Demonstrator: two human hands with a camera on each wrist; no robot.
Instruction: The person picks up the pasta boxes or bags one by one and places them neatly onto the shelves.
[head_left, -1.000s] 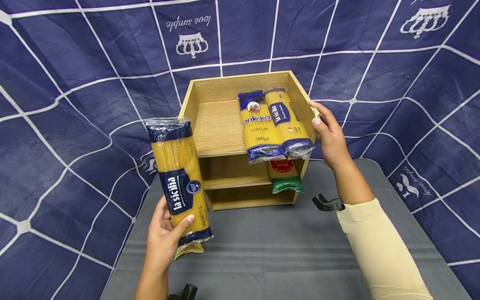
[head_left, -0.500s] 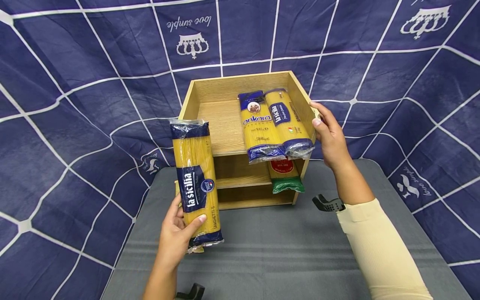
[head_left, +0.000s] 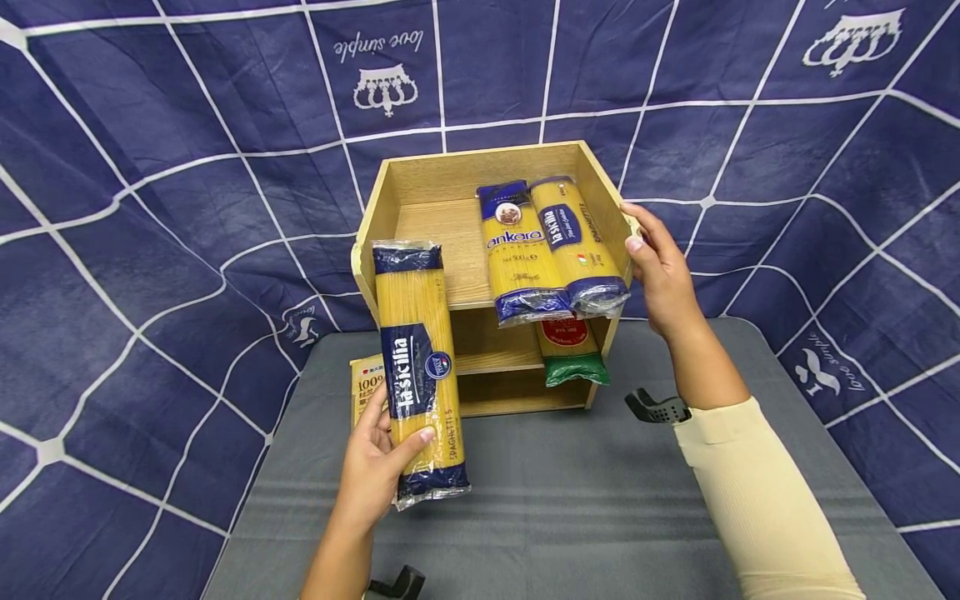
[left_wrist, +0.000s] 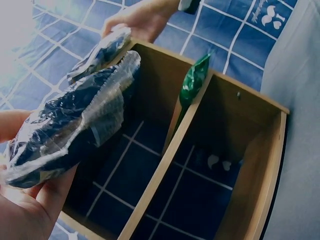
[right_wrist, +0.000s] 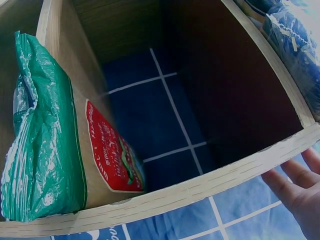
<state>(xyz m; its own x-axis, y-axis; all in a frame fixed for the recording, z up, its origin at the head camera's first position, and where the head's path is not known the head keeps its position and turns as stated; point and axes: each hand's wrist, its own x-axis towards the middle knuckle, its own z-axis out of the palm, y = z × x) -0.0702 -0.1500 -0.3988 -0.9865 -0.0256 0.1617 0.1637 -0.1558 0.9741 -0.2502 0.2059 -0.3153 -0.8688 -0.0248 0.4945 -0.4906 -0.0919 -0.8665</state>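
Note:
My left hand (head_left: 372, 467) grips the lower part of a la sicilia spaghetti pack (head_left: 418, 367), thumb across its front. The pack stands tilted up before the left front of a wooden shelf unit (head_left: 431, 237), overlapping its left side in the head view. My right hand (head_left: 663, 279) holds the front edge of the unit's right side panel, thumb in front; the right wrist view shows fingertips (right_wrist: 282, 187) at that edge. On the top level, an ankara spaghetti pack (head_left: 522, 262) and another la sicilia pack (head_left: 577, 242) lie side by side at the right.
A green-ended pasta pack (head_left: 573, 369) with a red label juts from the middle level at the right. On the grey tabletop (head_left: 540, 500), a yellow pack (head_left: 363, 383) lies left of the unit, partly hidden by my left hand. A blue checked cloth (head_left: 495, 67) hangs behind.
My left hand has carried the spaghetti pack to the right, nearer the shelf unit's left front. The yellow pack on the table now shows more behind it. The right hand stays put.

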